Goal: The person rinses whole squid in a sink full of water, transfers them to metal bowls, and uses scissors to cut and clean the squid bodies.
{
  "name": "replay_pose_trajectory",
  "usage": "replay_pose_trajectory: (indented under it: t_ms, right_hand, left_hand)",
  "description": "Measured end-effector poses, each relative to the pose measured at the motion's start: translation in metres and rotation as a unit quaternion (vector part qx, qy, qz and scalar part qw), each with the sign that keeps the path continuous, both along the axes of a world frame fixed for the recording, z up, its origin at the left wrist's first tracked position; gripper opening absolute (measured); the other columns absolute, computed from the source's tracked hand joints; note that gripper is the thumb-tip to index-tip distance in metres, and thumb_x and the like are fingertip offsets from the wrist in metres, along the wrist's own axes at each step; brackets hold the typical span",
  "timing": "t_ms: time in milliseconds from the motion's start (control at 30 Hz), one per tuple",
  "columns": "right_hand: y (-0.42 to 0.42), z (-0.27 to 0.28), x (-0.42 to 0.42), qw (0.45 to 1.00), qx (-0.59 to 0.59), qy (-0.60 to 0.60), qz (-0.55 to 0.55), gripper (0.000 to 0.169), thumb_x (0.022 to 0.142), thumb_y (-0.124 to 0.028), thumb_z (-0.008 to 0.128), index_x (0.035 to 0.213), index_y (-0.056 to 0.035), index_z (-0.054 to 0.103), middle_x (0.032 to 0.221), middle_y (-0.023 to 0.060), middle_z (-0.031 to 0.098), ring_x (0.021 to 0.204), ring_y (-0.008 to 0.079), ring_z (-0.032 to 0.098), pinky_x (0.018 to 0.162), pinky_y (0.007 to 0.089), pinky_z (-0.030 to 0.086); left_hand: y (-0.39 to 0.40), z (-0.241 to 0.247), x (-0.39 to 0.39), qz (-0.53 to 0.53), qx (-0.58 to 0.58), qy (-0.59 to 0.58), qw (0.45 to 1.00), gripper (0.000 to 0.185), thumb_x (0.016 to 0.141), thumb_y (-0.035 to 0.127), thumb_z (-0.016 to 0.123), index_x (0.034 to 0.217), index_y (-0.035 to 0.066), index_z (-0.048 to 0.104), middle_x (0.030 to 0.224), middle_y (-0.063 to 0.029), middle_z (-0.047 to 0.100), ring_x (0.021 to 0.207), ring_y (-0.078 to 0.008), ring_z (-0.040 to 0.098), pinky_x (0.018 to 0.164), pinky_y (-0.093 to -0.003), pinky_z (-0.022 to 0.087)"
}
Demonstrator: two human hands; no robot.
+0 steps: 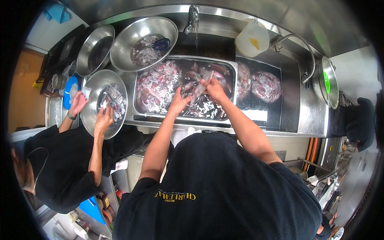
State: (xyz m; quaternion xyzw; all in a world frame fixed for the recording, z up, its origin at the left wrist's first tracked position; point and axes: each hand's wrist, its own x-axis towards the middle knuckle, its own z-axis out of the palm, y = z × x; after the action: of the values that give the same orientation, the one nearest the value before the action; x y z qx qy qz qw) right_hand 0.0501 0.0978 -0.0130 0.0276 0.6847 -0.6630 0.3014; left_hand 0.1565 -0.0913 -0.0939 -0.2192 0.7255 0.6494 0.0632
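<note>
Over a rectangular steel pan (235, 90) of dark water, my right hand (213, 89) grips the upper end of a squid (199, 89). My left hand (180, 102) is at the squid's lower end, thumb and fingers around it. A heap of raw squid (157, 85) fills the pan's left part, and more squid lie in the water behind my hands. Right of the pan, a round mass of squid (266, 86) sits in the sink basin.
Water runs from a faucet (192, 21) behind the pan. Steel bowls (163, 25) stand at the back left. A co-worker's hand (103, 120) works in another steel bowl (120, 87) at left. A plastic jug (252, 39) hangs behind the sink; a hose tap (309, 51) is at right.
</note>
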Motion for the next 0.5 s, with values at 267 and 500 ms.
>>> replay_pose_trajectory:
  t_ms: [267, 500]
  right_hand:
    - [0.015, -0.018, 0.006, 0.997, 0.038, 0.062, 0.001, 0.032, 0.102, -0.017, 0.066, 0.125, 0.0035, 0.058, 0.108, 0.0144, 0.072, 0.089, 0.0216, 0.073, 0.068, 0.0344, 0.065]
    - [0.014, -0.022, 0.006, 0.989, 0.087, 0.118, 0.006, 0.028, 0.1, -0.017, 0.066, 0.117, 0.0047, 0.063, 0.1, 0.0155, 0.074, 0.089, 0.0226, 0.074, 0.069, 0.036, 0.063]
  left_hand:
    - [0.019, 0.019, -0.011, -0.025, -0.074, -0.002, 0.997, 0.077, 0.087, 0.018, 0.082, 0.149, -0.008, 0.043, 0.126, -0.0211, 0.068, 0.111, -0.0257, 0.068, 0.098, -0.035, 0.051]
    - [0.013, -0.006, -0.017, -0.018, 0.054, 0.07, 0.996, 0.052, 0.094, 0.021, 0.077, 0.134, -0.005, 0.058, 0.116, -0.0103, 0.071, 0.101, -0.0155, 0.067, 0.092, -0.0286, 0.05]
